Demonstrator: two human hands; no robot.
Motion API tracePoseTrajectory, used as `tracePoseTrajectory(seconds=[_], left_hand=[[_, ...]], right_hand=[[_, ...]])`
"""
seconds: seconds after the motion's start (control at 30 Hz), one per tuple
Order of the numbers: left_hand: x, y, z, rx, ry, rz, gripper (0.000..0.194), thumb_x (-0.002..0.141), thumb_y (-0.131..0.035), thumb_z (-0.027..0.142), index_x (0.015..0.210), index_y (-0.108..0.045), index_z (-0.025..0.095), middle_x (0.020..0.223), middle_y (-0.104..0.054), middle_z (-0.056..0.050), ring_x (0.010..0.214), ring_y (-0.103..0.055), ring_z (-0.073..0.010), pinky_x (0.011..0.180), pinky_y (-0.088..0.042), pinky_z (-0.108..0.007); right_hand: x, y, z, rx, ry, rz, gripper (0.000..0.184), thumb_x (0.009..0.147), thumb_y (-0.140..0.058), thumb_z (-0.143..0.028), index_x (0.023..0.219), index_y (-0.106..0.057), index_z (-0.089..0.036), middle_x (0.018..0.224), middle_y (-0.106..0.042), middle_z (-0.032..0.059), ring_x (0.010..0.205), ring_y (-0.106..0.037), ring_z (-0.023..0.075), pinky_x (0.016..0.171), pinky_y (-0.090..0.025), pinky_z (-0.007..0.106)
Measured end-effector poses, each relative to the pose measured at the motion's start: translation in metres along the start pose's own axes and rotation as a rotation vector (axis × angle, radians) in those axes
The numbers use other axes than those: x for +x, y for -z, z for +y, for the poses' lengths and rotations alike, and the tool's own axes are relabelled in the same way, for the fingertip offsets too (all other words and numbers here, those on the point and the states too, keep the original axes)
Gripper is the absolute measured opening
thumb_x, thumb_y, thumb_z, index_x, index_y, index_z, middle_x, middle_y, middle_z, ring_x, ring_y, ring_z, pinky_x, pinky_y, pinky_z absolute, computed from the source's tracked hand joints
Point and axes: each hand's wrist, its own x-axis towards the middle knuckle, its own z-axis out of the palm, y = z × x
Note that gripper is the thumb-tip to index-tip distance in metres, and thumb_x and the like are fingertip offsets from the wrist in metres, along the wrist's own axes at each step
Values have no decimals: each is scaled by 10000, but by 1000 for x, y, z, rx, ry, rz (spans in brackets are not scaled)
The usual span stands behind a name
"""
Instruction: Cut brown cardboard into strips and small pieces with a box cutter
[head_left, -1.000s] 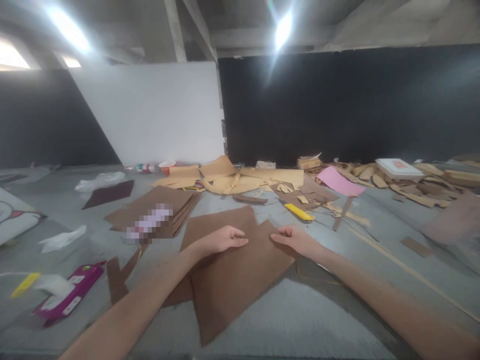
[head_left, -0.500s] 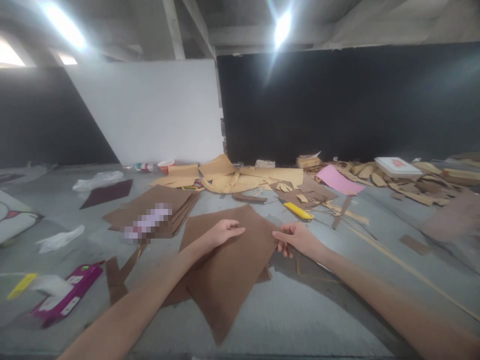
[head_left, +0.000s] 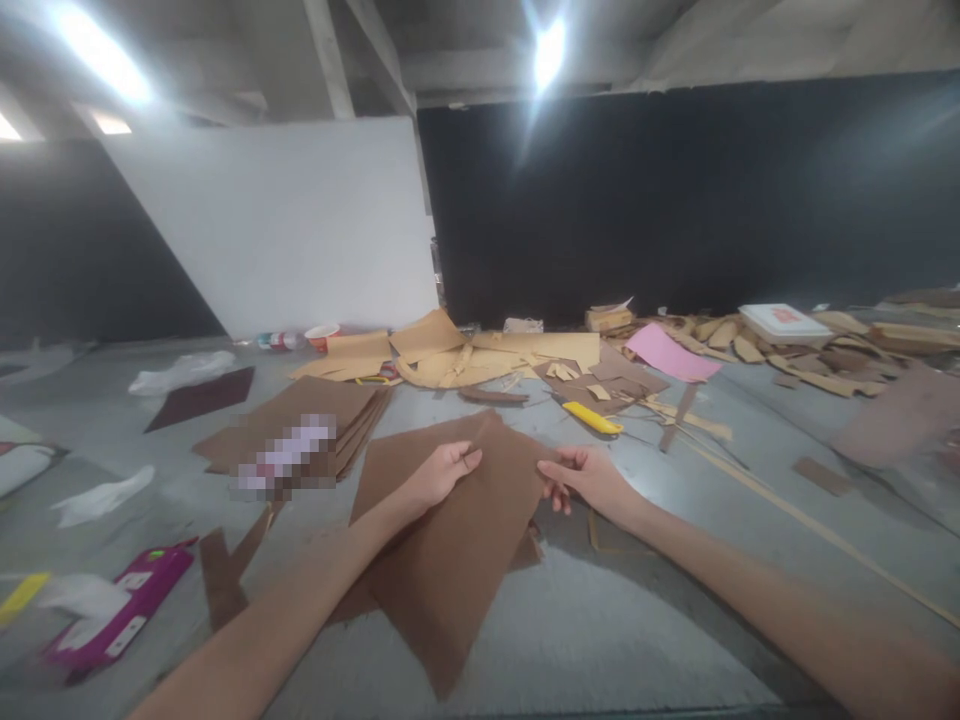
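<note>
Head view: the left hand (head_left: 441,476) curls nearly closed on the brown sheet (head_left: 454,570), hold unclear; the right hand (head_left: 592,482) pinches its right edge; uneven pulling could crease it.

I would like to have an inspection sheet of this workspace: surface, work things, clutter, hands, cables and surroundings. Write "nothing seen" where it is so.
Surface: grey floor or tabletop, visible between the materials.
Work things: brown sheet between the hands, overlapping more brown material; stack of brown sheets to its left.
Clutter: tan and brown scraps, yellow tool, pink sheet, white box, purple packet.
Hands: right hand grips the sheet's right edge; left hand is on its upper part, grip unclear.
Cables: nothing seen that is surely a cable.
Surroundings: white panel and black panel behind, bright lights overhead.
</note>
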Motion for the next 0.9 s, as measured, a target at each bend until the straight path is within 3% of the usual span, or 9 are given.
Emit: tracePoseTrajectory(seconds=[0.33,0.6,0.73,0.9], left_hand=[[2,1,-6,18,28,3,589,841,-785,690,1044,-736,140,860,-762,-91,691,-708,-200,666,-517,-279],[2,2,-5,77,41,26,588,879,-738,692,1112,-740,152,944,-777,-101,770,-730,-224,705,-519,-293],[1,-2,4,232,-60,123,544,881,-733,682,1013,-747,155,981,-780,-90,839,-721,-238,732,-513,-293],[12,1,27,368,-114,166,587,897,-662,735,895,-733,152,780,-724,-38,663,-626,-182,605,-425,-256]], right_hand=[[0,-3,-5,-4,-21,45,570,748,-835,-707,737,-573,-201,670,-743,43,482,-648,135,411,-457,234],[0,0,-3,-1,9,36,572,750,-839,-706,729,-587,-192,675,-752,52,478,-652,132,409,-457,228],[1,1,-2,-10,4,52,572,748,-844,-703,714,-578,-199,664,-750,51,480,-656,134,410,-462,228],[5,3,-4,-4,14,84,566,750,-849,-689,709,-550,-210,669,-754,53,487,-651,132,420,-463,228]])
